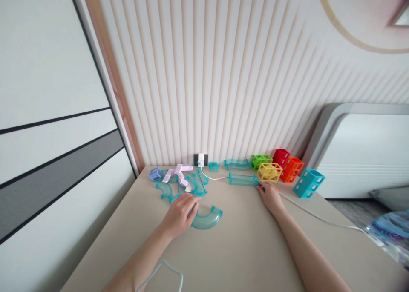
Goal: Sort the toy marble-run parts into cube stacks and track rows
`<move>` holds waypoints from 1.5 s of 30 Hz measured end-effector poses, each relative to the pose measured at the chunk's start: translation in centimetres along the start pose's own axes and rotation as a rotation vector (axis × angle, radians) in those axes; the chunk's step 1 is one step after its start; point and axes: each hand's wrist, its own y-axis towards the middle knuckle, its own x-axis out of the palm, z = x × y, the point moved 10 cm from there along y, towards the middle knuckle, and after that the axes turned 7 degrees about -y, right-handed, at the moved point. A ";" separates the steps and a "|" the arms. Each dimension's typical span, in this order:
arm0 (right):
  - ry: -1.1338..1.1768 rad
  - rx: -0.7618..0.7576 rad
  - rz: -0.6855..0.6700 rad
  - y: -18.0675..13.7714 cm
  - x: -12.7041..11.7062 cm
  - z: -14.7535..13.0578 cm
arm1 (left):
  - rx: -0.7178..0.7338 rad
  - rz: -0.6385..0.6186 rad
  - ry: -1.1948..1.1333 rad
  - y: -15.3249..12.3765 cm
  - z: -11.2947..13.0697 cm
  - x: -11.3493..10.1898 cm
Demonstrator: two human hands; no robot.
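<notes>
Your left hand (180, 213) grasps one end of a curved translucent teal plastic track piece (207, 219) on the beige desk (243, 249). Your right hand (271, 197) lies released beside a straight translucent teal tube (243, 179) and a yellow lattice cube (269, 171).

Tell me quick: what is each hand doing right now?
Left hand: fingers on the curved teal track; grip cannot be told.
Right hand: open, flat on the table, fingertips by the straight teal track.

A beige table (243, 249) meets the ribbed wall (223, 70) (pale, vertically grooved).
</notes>
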 end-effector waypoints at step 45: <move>-0.167 -0.362 -0.380 5.4 4.6 -9.8 | -0.001 0.009 0.272 0.0 -1.6 0.8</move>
